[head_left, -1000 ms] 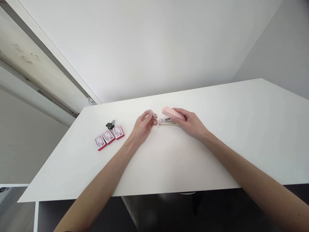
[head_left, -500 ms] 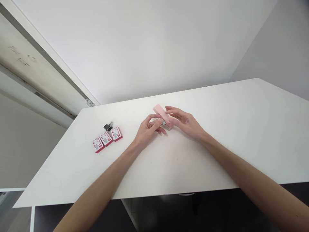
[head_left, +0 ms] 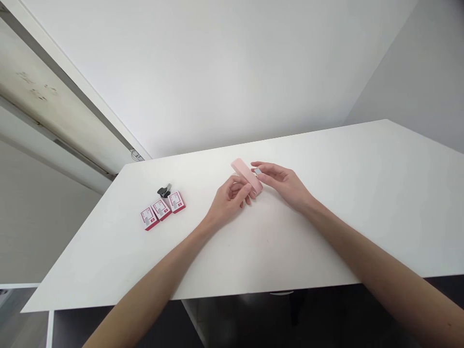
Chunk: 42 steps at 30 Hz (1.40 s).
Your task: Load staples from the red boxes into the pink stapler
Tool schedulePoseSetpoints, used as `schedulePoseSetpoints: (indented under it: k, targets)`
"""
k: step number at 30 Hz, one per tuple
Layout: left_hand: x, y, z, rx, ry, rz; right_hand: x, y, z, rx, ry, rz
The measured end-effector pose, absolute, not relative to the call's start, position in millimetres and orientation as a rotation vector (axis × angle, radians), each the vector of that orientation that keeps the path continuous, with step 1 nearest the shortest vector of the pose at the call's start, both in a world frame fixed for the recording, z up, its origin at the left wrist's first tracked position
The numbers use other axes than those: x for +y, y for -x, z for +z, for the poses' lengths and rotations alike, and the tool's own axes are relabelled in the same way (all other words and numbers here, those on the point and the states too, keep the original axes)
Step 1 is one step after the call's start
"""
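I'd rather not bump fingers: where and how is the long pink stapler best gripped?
Probably pinch the long pink stapler across its narrow far-left end, coming from the far side: that end juts out free, while the left hand is at the near end and the right hand, holding a small grey piece, sits close.

Both arms bare, reaching in from near side. Left forearm point(head_left: 155, 280) slants far and right, right forearm point(head_left: 369, 258) far and left. Left hand point(head_left: 229, 197): fingers curled, left thumb point(head_left: 242, 194) stretched far-right, closed in a grip. Right hand point(head_left: 282, 180): back of hand to the right, right thumb point(head_left: 268, 180) and index finger point(head_left: 266, 166) in a pinch, pointing left. Hands near each other, slightly apart, left one nearer.
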<state>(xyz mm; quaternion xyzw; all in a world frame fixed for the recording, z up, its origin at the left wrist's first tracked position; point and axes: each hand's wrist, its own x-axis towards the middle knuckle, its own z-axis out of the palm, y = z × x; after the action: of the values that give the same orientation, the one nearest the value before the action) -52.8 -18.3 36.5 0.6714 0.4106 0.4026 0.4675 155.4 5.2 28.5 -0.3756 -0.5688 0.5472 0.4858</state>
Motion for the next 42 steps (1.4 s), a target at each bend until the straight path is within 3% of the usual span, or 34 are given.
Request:
schedulePoseSetpoints:
  k: [6, 10, 21, 34, 42]
  targets:
    - [-25, 50, 29, 1.113, -2.591, 1.233, 4, -151, 28, -1.247, 0.678, 1.609]
    - [-20, 54, 27, 1.241, -2.836, 1.107, 9, -153, 24, -1.129, 0.683, 1.551]
    - [-10, 63, 24, 1.257, -2.575, 0.854, 13, -161, 22, -1.132, 0.830, 1.493]
    - [16, 100, 17, 2.049, -2.320, 0.884, 15, -166, 18, -1.122, 0.905, 1.511]
    - [-7, 102, 22, 2.215, -2.290, 0.883, 16, -167, 17, -1.099, 0.894, 1.537]
